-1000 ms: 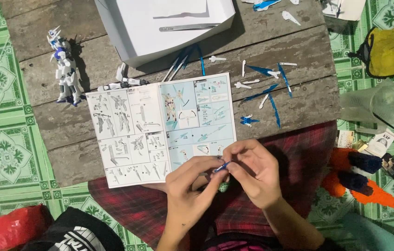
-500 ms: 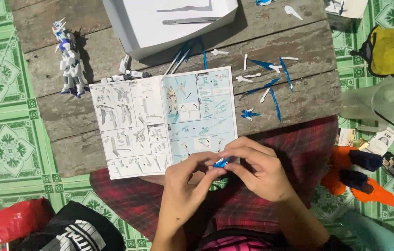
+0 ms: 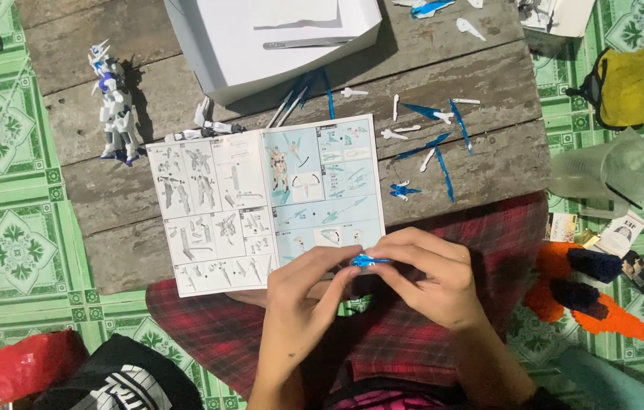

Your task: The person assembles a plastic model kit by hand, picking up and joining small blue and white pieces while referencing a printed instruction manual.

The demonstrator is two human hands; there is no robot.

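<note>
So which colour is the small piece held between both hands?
Blue: the small piece, pinched between the left hand and right hand, shows best in the head view.

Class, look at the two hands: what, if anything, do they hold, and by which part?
Both hands hold one small blue plastic part. The left hand pinches its left end, the right hand its right end, each with the fingers.

Both hands [image 3: 382,285] have drifted up to the instruction booklet's [image 3: 269,201] lower edge, blue part [image 3: 367,261] clearer

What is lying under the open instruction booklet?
The instruction booklet lies on the wooden table; its near edge overhangs red plaid cloth. Anything beneath the pages is covered.
</note>
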